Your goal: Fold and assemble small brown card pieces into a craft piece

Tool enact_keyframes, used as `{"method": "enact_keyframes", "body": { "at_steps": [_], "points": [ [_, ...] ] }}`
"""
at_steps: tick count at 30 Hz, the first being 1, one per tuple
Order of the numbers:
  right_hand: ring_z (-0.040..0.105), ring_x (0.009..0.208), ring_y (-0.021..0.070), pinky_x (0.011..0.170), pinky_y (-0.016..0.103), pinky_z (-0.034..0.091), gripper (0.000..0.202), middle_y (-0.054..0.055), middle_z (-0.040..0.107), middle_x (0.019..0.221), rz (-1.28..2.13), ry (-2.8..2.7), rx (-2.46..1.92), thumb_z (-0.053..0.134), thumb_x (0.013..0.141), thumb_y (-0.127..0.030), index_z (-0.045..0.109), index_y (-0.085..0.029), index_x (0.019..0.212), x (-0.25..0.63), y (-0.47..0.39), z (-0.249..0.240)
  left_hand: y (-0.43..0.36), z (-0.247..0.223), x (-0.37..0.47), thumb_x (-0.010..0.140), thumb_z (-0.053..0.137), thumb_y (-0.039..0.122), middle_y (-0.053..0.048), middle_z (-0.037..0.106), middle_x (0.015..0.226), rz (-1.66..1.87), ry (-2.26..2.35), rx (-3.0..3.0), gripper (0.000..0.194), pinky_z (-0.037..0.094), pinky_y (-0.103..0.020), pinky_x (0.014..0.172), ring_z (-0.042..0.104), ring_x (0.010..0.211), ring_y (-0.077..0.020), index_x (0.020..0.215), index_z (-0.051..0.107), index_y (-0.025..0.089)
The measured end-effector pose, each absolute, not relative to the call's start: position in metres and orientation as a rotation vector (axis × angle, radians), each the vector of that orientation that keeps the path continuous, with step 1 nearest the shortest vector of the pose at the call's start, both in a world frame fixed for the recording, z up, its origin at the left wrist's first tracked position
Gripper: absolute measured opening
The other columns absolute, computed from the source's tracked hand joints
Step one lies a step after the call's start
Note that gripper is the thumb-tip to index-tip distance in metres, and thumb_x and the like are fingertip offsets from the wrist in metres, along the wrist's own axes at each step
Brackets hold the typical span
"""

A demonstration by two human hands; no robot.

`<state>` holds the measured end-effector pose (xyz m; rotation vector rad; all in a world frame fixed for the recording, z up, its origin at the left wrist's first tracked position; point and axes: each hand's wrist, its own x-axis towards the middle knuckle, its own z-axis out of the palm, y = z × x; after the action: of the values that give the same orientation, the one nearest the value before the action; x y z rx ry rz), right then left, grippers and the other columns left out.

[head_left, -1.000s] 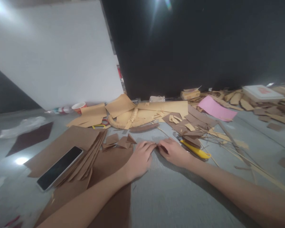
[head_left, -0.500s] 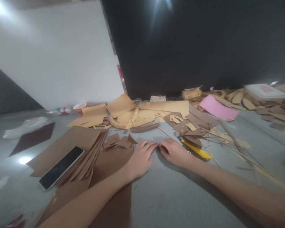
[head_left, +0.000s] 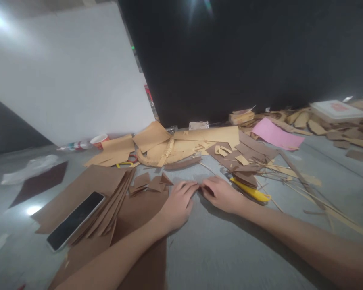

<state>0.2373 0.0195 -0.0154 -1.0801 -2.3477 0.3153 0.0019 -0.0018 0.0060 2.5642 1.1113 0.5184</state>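
My left hand [head_left: 181, 203] and my right hand [head_left: 220, 194] meet fingertip to fingertip over the grey table. Both are closed in a pinch around a tiny dark piece, mostly hidden by the fingers and too small to name. Left of my left hand lie small folded pieces of brown paper [head_left: 159, 183]. Brown paper sheets [head_left: 139, 213] extend under my left forearm. Close to my right hand rests a yellow utility knife [head_left: 252, 191], with folded brown paper [head_left: 245, 178] lying against it.
A phone [head_left: 75, 220] lies on stacked brown sheets at left. Tan paper [head_left: 205, 135] and a curved, wrapped tan ring [head_left: 151, 160] spread behind the hands. Thin strips [head_left: 308, 189], a pink sheet [head_left: 276, 133] and a white lidded box [head_left: 339, 110] are to the right. A paper cup [head_left: 99, 140] stands back left.
The view has tilted slightly, so the table's left side sits a little lower. Both hands keep the same pinch at nearly the same spot.
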Motion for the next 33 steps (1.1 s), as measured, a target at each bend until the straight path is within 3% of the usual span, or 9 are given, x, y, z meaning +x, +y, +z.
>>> {"method": "enact_keyframes", "body": {
  "at_steps": [6, 12, 33],
  "points": [
    [0.066, 0.082, 0.0217, 0.086, 0.037, 0.044, 0.014, 0.004, 0.072, 0.086, 0.325, -2.366, -1.077, 0.056, 0.103, -0.014, 0.061, -0.022, 0.092, 0.238, 0.0186, -0.013, -0.0016, 0.004, -0.0008, 0.097, 0.047, 0.003, -0.008, 0.059, 0.157, 0.516, 1.098, 2.562, 0.062, 0.04, -0.055, 0.127, 0.048, 0.146, -0.0274, 0.155, 0.053, 0.022],
    [0.067, 0.085, 0.0215, 0.087, 0.036, 0.044, 0.013, 0.005, 0.073, 0.089, 0.361, -2.359, -1.078, 0.056, 0.104, -0.014, 0.062, -0.021, 0.095, 0.2382, 0.0179, -0.0128, -0.0034, 0.0061, -0.0003, 0.094, 0.045, 0.0, -0.011, 0.065, 0.146, 0.565, 1.16, 2.47, 0.057, 0.046, -0.05, 0.123, 0.053, 0.141, -0.027, 0.147, 0.058, 0.019],
    [0.065, 0.084, 0.0207, 0.082, 0.035, 0.039, 0.015, 0.004, 0.072, 0.087, 0.269, -2.409, -0.997, 0.059, 0.101, -0.011, 0.062, -0.02, 0.089, 0.2374, 0.0168, -0.01, -0.0009, 0.0027, -0.0028, 0.094, 0.047, 0.0, -0.009, 0.065, 0.153, 0.595, 1.085, 2.532, 0.05, 0.044, -0.053, 0.125, 0.051, 0.144, -0.0277, 0.135, 0.07, 0.018]
  ]
}}
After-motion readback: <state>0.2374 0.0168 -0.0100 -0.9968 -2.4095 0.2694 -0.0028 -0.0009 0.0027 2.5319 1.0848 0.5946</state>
